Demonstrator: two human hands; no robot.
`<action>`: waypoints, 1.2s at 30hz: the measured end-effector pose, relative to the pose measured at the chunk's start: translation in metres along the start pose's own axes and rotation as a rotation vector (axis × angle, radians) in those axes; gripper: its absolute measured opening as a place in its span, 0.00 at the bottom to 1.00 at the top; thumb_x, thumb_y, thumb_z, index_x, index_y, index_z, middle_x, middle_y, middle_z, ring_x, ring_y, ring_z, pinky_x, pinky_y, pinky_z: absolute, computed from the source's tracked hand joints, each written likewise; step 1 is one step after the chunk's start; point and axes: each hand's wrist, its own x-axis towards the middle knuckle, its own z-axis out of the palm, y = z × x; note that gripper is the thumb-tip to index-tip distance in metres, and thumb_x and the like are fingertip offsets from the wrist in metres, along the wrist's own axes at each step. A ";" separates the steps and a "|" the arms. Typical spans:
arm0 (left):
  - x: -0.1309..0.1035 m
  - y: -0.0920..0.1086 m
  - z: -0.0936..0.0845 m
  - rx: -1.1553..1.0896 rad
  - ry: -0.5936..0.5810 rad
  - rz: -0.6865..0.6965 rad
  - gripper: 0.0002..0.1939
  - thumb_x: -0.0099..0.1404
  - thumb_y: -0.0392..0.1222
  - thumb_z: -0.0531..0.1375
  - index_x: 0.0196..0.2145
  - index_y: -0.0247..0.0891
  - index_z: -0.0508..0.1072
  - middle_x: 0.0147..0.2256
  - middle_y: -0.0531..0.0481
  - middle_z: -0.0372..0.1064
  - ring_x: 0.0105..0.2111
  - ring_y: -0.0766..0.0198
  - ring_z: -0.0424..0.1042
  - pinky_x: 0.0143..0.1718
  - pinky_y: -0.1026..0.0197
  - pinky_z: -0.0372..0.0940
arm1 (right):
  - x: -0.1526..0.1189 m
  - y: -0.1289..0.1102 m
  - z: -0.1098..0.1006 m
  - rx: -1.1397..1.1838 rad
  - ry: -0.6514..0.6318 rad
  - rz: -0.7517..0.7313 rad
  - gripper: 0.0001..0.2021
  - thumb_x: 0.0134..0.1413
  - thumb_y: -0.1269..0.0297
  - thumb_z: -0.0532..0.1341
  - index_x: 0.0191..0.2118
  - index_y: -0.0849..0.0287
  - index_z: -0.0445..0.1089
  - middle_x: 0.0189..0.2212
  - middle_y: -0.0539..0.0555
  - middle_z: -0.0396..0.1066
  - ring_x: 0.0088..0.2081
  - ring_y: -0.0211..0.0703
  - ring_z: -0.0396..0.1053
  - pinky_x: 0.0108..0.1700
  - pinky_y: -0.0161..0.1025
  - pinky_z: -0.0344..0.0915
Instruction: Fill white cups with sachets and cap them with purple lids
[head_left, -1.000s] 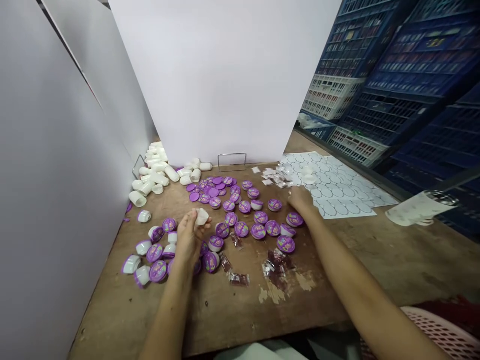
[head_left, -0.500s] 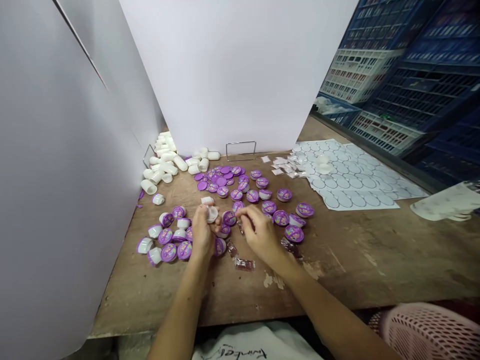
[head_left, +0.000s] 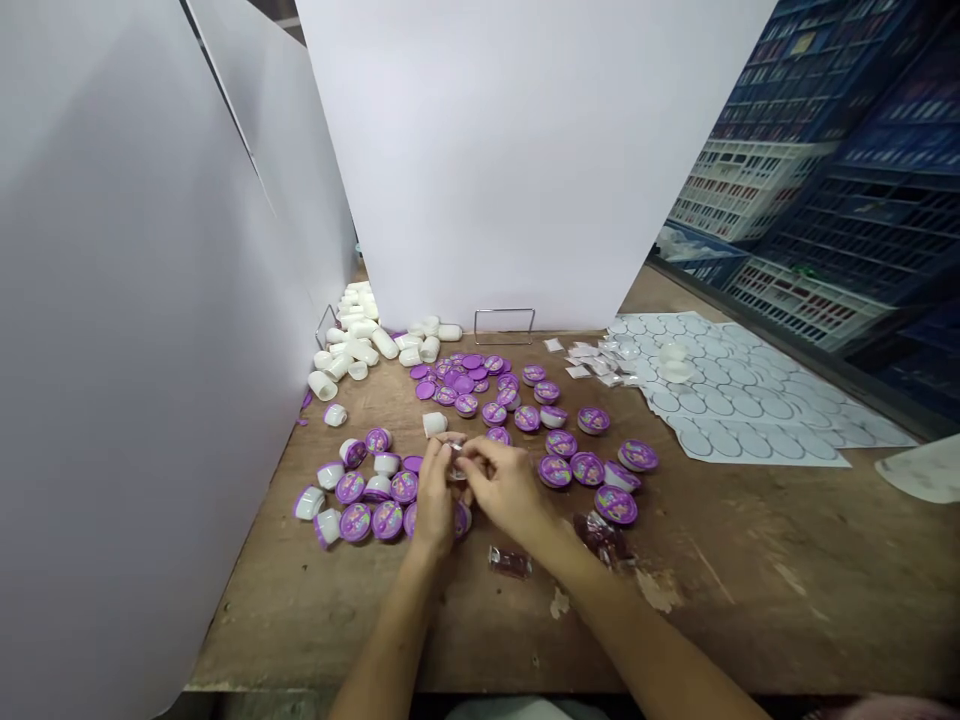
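Your left hand (head_left: 431, 500): fingers curled round 1 small pale cup (head_left: 457, 473), mostly hidden. Your right hand (head_left: 511, 492): fingers narrowed there, hold unclear. Purple-topped tubs (head_left: 587, 469) appear finished; white cups (head_left: 322, 386), loose lids (head_left: 463, 384) seemingly remain.

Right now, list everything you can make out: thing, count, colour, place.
Lidded cups: many, white and purple, middle and left
Purple discs: many, purple, piled beyond the hands
White cups: many, white, heaped far left; one beyond the hands
Packets: several, dark red, near centre and right
Sachets: many, whitish, beside the sheets
Printed sheets: at least two, white, right
Round pale pieces: two, whitish, on the sheets
Cylinder: one, white, right edge
Wire stands: two, metallic, by the boards
Boards: several, white, left and back
Crates: several, blue and white, back right
Table: one, brown, foreground
Small pale thing: one, mostly hidden between hands
Left hand: one, bare, around that thing
Right hand: one, bare, at its right
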 end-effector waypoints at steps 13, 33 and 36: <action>0.018 0.029 -0.034 -0.029 0.222 0.028 0.13 0.51 0.44 0.62 0.35 0.37 0.67 0.29 0.55 0.68 0.14 0.74 0.61 0.09 0.71 0.48 | 0.174 0.016 0.060 -0.584 -0.285 -0.103 0.13 0.54 0.77 0.57 0.43 0.67 0.74 0.55 0.71 0.64 0.57 0.59 0.57 0.56 0.54 0.52; 0.015 0.014 -0.002 -0.217 0.238 0.004 0.12 0.54 0.43 0.61 0.37 0.38 0.68 0.33 0.53 0.72 0.35 0.66 0.72 0.38 0.64 0.66 | 0.002 0.019 0.050 -0.102 0.119 -0.464 0.28 0.60 0.75 0.51 0.65 0.57 0.57 0.61 0.60 0.62 0.64 0.50 0.57 0.61 0.56 0.61; 0.012 0.010 0.005 -0.190 0.181 -0.013 0.13 0.57 0.45 0.61 0.38 0.39 0.69 0.34 0.52 0.71 0.39 0.63 0.72 0.45 0.61 0.65 | 0.000 0.023 0.052 -0.104 0.171 -0.430 0.27 0.60 0.75 0.51 0.65 0.60 0.57 0.60 0.63 0.64 0.62 0.52 0.60 0.60 0.57 0.62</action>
